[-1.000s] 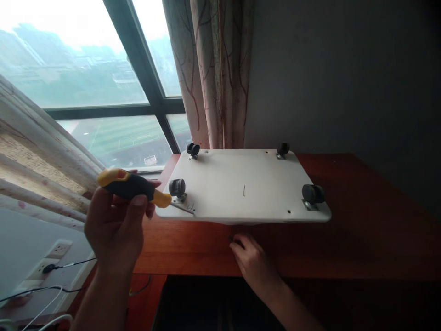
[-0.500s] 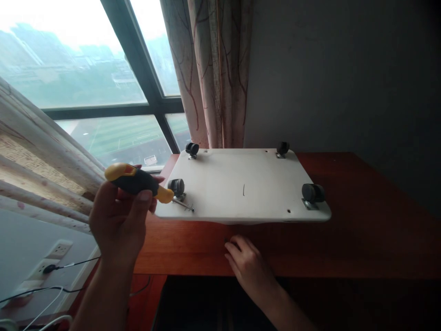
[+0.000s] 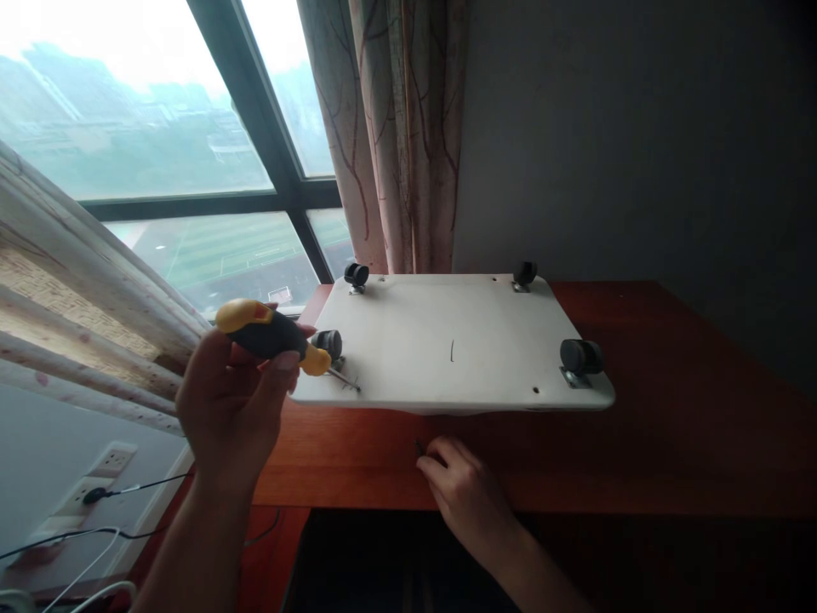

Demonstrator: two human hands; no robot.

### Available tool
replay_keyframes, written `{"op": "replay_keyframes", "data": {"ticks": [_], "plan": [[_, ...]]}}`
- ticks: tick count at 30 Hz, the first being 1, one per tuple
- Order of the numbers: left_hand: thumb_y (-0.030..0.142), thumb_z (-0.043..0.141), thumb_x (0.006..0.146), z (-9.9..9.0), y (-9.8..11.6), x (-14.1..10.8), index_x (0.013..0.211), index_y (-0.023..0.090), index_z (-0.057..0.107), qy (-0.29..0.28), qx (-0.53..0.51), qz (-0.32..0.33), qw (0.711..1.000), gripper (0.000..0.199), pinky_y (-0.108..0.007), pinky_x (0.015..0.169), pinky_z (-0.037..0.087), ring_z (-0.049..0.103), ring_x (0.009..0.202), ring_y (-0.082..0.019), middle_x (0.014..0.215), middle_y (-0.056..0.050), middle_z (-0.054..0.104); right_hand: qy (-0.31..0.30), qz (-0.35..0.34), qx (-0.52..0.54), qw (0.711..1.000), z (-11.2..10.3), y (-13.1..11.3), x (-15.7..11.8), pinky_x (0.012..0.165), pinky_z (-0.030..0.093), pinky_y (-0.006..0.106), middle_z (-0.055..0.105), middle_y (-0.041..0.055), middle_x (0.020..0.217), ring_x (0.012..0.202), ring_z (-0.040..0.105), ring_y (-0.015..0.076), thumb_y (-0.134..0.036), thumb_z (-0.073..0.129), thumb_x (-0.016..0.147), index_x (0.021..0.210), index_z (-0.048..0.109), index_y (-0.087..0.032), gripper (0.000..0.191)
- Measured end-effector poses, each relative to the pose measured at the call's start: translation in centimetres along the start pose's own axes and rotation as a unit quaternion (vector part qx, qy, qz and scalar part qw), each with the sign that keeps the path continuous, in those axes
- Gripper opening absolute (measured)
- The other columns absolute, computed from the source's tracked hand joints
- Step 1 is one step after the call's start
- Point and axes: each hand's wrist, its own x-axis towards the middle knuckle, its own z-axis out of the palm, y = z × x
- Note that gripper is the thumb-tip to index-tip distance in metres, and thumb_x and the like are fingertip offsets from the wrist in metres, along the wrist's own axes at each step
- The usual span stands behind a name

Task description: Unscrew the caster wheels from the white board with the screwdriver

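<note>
My left hand (image 3: 236,409) is closed round the yellow-and-black handle of a screwdriver (image 3: 271,336). Its metal shaft slants down to the right, with the tip at the front left of a white board (image 3: 408,340), close to a dark spot there. Beside the shaft stands a black caster (image 3: 328,345), partly hidden by the handle and fingers. My right hand (image 3: 459,477) rests on the table in front of the board, fingers pinched on a small dark screw-like piece (image 3: 419,445), mostly covered by the fingertips.
More black casters (image 3: 580,356) stand wheels-up at the board's other corners. A hole (image 3: 535,390) shows near its front right. The board lies on a reddish wooden table (image 3: 670,409). Left are a window, curtains (image 3: 408,136), a wall socket (image 3: 115,460) and cables.
My left hand and the screwdriver handle have shifted a little to the right, while the tip stays at the same spot. The right hand has barely moved.
</note>
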Motion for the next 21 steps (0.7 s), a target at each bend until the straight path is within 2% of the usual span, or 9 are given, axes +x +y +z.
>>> {"op": "replay_keyframes", "data": {"ticks": [7,11,14,17,21], "plan": [[0.020,0.083,0.076,0.0,0.3,0.0,0.118,0.024,0.072,0.004,0.013,-0.013,1.000,0.044,-0.020,0.049,0.053,0.073,0.075,-0.019,0.092,-0.005,0.077,-0.004,0.007,-0.009,1.000,-0.3,-0.1,0.6,0.075,0.054,0.029,0.066,0.0033,0.097,0.085,0.064,0.0174,0.001,0.056,0.088,0.089,0.067,-0.021,0.025],[0.019,0.085,0.071,0.4,0.4,0.5,0.116,0.024,0.073,0.013,0.020,-0.010,1.000,0.046,-0.024,0.058,0.059,0.069,0.070,-0.015,0.091,-0.003,0.075,0.019,0.000,0.009,1.000,-0.3,0.0,0.5,0.080,0.057,0.031,0.067,0.0051,0.104,0.090,0.066,0.0191,-0.006,0.058,0.092,0.099,0.069,-0.022,0.021],[0.016,0.087,0.065,0.8,0.4,1.0,0.110,0.023,0.075,0.008,0.030,0.008,0.999,0.048,-0.023,0.067,0.059,0.067,0.073,-0.013,0.088,-0.001,0.073,0.068,-0.009,0.022,0.997,-0.6,0.7,0.2,0.086,0.057,0.035,0.068,0.0065,0.109,0.094,0.067,0.0206,-0.015,0.058,0.095,0.115,0.066,-0.022,0.022],[0.015,0.087,0.065,1.0,0.0,1.6,0.110,0.023,0.075,-0.032,0.061,0.006,0.998,0.048,-0.021,0.066,0.058,0.065,0.070,-0.011,0.082,0.002,0.070,0.143,-0.016,0.019,0.989,-1.6,1.9,-0.2,0.087,0.057,0.034,0.070,0.0076,0.107,0.095,0.069,0.0197,-0.017,0.053,0.099,0.131,0.058,-0.021,0.033],[0.016,0.087,0.067,1.5,-0.7,2.7,0.114,0.022,0.074,-0.070,0.114,0.019,0.991,0.049,-0.019,0.060,0.054,0.064,0.071,-0.010,0.093,-0.002,0.073,0.231,0.016,0.003,0.973,-3.1,3.8,-0.4,0.074,0.059,0.028,0.072,0.0038,0.090,0.076,0.070,0.0158,-0.019,0.053,0.100,0.147,0.046,-0.021,0.048]]}}
